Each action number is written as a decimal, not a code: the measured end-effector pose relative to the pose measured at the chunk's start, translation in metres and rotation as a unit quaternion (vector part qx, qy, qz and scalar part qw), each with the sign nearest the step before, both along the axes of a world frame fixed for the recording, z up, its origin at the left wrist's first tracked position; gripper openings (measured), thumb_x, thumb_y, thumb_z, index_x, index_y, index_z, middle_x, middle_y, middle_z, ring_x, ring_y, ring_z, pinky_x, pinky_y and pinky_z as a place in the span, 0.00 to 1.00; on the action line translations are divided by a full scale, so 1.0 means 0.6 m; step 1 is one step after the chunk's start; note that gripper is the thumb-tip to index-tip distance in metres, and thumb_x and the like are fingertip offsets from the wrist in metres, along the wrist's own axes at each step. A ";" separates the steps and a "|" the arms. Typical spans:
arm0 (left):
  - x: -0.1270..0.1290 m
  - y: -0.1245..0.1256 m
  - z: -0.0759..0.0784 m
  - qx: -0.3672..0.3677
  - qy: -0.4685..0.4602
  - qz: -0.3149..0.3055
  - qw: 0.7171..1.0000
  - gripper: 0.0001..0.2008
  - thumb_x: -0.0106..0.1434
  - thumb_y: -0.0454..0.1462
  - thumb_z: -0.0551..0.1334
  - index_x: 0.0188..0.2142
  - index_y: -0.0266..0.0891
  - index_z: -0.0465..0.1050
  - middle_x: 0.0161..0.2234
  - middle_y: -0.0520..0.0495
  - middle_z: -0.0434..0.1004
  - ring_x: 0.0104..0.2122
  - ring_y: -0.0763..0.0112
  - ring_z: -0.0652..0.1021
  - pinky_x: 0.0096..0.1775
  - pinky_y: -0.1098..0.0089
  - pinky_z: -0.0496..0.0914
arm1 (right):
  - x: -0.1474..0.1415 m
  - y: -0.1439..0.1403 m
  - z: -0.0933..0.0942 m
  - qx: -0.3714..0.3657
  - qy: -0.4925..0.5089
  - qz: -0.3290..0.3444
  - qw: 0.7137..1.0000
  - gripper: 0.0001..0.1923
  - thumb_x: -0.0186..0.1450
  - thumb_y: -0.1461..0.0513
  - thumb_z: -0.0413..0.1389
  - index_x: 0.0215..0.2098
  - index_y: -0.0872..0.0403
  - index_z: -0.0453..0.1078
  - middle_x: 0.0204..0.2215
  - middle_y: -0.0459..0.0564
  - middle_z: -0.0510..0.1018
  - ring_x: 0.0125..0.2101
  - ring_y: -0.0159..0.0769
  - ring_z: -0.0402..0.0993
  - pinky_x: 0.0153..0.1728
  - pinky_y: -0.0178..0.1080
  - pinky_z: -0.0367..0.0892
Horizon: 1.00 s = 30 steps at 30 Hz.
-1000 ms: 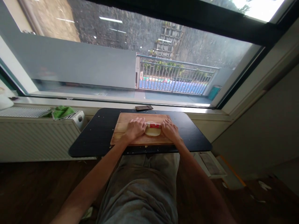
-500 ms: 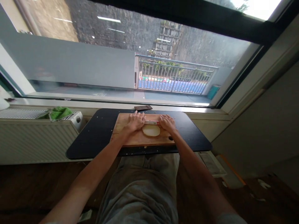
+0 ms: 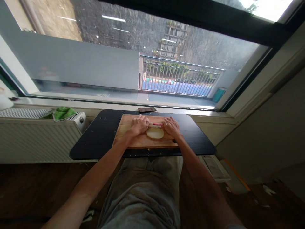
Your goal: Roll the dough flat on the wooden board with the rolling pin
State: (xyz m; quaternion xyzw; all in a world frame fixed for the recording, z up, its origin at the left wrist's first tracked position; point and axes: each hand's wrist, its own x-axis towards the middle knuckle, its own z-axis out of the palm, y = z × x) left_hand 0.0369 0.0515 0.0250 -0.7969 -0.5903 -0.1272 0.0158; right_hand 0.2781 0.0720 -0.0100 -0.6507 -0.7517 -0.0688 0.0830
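A flat, pale oval of dough (image 3: 155, 133) lies on a wooden cutting board (image 3: 140, 143). Just beyond its far edge is a rolling pin (image 3: 156, 125), a slim cylinder with a red and white label across its middle. My left hand (image 3: 140, 124) is closed over the pin's left end, and my right hand (image 3: 172, 126) covers the right end. Both palms face down, so the pin's ends are hidden under them. The board has a dark hole (image 3: 174, 141) near its right front corner.
The board rests on a black table (image 3: 95, 140) dotted with crumbs. A dark flat object (image 3: 147, 109) lies at the table's back edge by the window sill. To the left, a green cloth (image 3: 63, 113) hangs on a white radiator (image 3: 43, 136). A large window stands ahead.
The rolling pin has turned, and more of its red label shows. Both hands stay on its ends beyond the dough. The whole view has shifted slightly.
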 end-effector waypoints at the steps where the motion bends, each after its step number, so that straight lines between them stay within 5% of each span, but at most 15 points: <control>1: -0.001 -0.006 0.000 0.002 0.001 -0.001 1.000 0.21 0.81 0.43 0.47 0.53 0.43 0.79 0.59 0.39 0.81 0.60 0.54 0.78 0.60 0.55 0.72 | 0.000 -0.005 -0.001 0.004 -0.008 0.015 1.000 0.30 0.81 0.58 0.41 0.75 0.57 0.66 0.74 0.58 0.69 0.76 0.48 0.56 0.76 0.53 0.51; 6: -0.007 -0.032 -0.010 0.031 0.006 -0.011 0.999 0.22 0.81 0.44 0.47 0.49 0.41 0.80 0.54 0.39 0.84 0.55 0.55 0.81 0.56 0.60 0.74 | 0.006 -0.034 -0.006 0.067 -0.023 0.082 0.994 0.25 0.79 0.64 0.42 0.62 0.55 0.79 0.65 0.57 0.79 0.71 0.46 0.67 0.77 0.51 0.52; 12: -0.017 -0.062 -0.031 0.072 -0.009 -0.044 0.996 0.23 0.82 0.45 0.48 0.50 0.40 0.81 0.51 0.39 0.86 0.52 0.55 0.83 0.57 0.59 0.73 | 0.009 -0.078 -0.009 0.126 0.020 0.104 0.986 0.23 0.79 0.64 0.44 0.57 0.58 0.81 0.62 0.63 0.81 0.67 0.49 0.73 0.73 0.52 0.61; 30: -0.042 -0.134 -0.036 0.101 -0.068 -0.094 0.988 0.20 0.80 0.38 0.55 0.64 0.40 0.79 0.63 0.40 0.81 0.64 0.57 0.79 0.70 0.57 0.68 | 0.013 -0.169 -0.023 0.142 0.165 0.065 0.974 0.27 0.82 0.56 0.43 0.69 0.57 0.74 0.65 0.61 0.79 0.69 0.50 0.70 0.72 0.53 0.64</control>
